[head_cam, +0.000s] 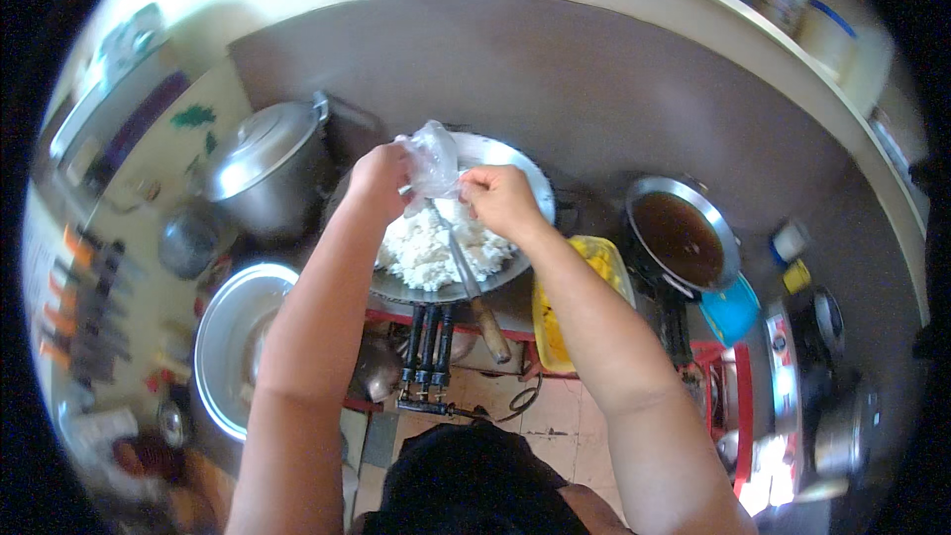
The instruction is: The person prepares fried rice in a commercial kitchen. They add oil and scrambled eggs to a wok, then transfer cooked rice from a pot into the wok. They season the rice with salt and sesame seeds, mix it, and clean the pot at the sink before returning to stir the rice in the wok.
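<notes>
My left hand (pixel 383 177) grips one side of a clear plastic bag (pixel 434 160), and my right hand (pixel 499 197) pinches its other side between thumb and fingers. The bag is above a wide metal wok (pixel 536 177) that holds a heap of white rice (pixel 427 256). A metal turner with a wooden handle (pixel 490 331) lies across the rice, its handle sticking out over the wok's near edge. What the bag contains cannot be made out.
Left stand a lidded aluminum pot (pixel 286 186) and a large open pot (pixel 215 312). Right of the wok are a yellow container with yellow pieces (pixel 551 342), a pan of brown liquid (pixel 680 238) and a blue plastic lid or dish (pixel 732 308). Black burner pipes (pixel 427 349) project below the wok.
</notes>
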Motion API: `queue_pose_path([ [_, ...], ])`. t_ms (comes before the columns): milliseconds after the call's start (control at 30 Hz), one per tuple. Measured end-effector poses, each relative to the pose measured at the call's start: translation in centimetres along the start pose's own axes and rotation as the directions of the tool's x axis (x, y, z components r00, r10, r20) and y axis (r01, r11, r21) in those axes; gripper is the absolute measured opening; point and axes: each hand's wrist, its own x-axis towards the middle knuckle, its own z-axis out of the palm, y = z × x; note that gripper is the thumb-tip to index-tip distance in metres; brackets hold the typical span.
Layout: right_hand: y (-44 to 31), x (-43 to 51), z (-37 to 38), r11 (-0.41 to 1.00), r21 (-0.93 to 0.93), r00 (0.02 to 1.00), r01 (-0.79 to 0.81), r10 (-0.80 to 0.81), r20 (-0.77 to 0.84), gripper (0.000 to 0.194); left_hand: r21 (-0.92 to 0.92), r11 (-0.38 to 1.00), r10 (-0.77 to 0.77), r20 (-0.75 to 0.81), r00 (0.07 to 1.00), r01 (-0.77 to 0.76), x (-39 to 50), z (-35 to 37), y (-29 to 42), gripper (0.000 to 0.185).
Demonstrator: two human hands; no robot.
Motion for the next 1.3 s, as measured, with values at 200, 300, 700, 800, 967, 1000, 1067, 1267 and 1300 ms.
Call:
queue_pose_path([
  [200, -1.9, -4.1, -2.8, 0.787, 0.547, 0.876, -0.286, 0.446, -0.182, 0.015, -0.020, 0.999, 0.044, 0.275, 0.960, -0.040, -5.6, 3.0, -1.2, 0.022],
  [300, -3.0, -6.7, -4.2, 0.772, 0.621, 0.949, -0.137, 0.282, -0.141, 0.019, 0.114, 0.969, 0.164, 0.362, 0.918, -0.218, -7.9, 5.4, -2.1, 0.014],
  [700, -5.0, -26.5, -25.5, 0.976, -0.144, 0.742, 0.164, -0.218, -0.633, 0.019, 0.118, 0.877, 0.370, 0.449, 0.813, -0.465, -16.9, 12.7, 3.4, 0.028],
  [800, -5.1, -43.8, -38.4, 0.956, -0.288, 0.574, 0.051, -0.264, -0.775, 0.029, 0.302, 0.824, 0.467, 0.118, 0.876, -0.480, -15.9, 7.9, 4.6, 0.023],
  [967, -9.8, -78.7, -48.0, 0.776, -0.249, -0.166, -0.580, -0.412, -0.896, 0.022, 0.857, 0.361, 0.836, -0.123, 0.535, -0.367, -15.8, -5.2, 1.8, 0.038],
  [1000, -10.1, -83.9, -48.4, 0.780, -0.169, -0.293, -0.603, -0.414, -0.862, 0.020, 0.934, 0.308, 0.742, -0.115, 0.660, -0.183, -17.4, -7.4, 0.6, 0.041],
  [1067, -9.8, -92.5, -48.0, 0.677, -0.045, -0.440, -0.734, -0.526, -0.728, 0.018, 0.945, 0.314, 0.687, -0.160, 0.709, -0.091, -20.8, -8.9, -3.1, 0.044],
  [1267, -1.5, -105.2, -45.3, 0.332, 0.402, -0.521, -0.853, -0.510, -0.684, 0.025, 0.598, 0.761, 0.548, -0.384, 0.743, -0.253, -30.9, 1.0, -11.7, 0.032],
  [1300, 0.0, -105.7, -45.2, 0.301, 0.449, -0.541, -0.841, -0.480, -0.691, 0.028, 0.891, 0.182, 0.808, 0.105, 0.579, -0.417, -31.6, 4.0, -13.3, 0.028],
])
